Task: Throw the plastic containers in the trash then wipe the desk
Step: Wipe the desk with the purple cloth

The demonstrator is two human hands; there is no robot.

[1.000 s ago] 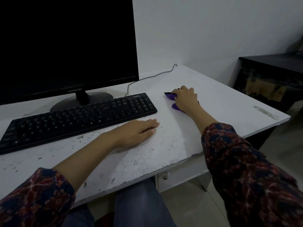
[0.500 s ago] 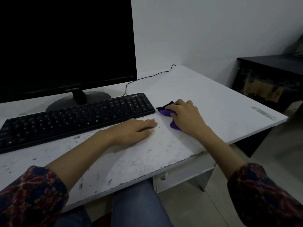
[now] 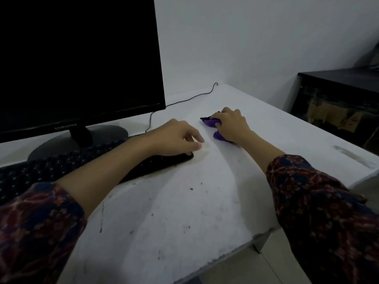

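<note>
A purple cloth (image 3: pixel 213 122) lies bunched on the white desk (image 3: pixel 205 201), pressed down under my right hand (image 3: pixel 232 126), which grips it to the right of the keyboard. My left hand (image 3: pixel 176 140) rests on the right end of the black keyboard (image 3: pixel 61 167), fingers curled over its corner. The desk surface near me is speckled with dark marks. No plastic containers are in view.
A black monitor (image 3: pixel 78 58) on a round stand fills the back left, with a thin cable (image 3: pixel 184 100) running to the wall. A dark cabinet (image 3: pixel 336 103) stands to the right beyond the desk edge. A grey smear (image 3: pixel 352 156) marks the desk's right corner.
My left hand has lifted from the desk and moved onto the keyboard's right end. My right hand with the cloth has slid away from me toward the back.
</note>
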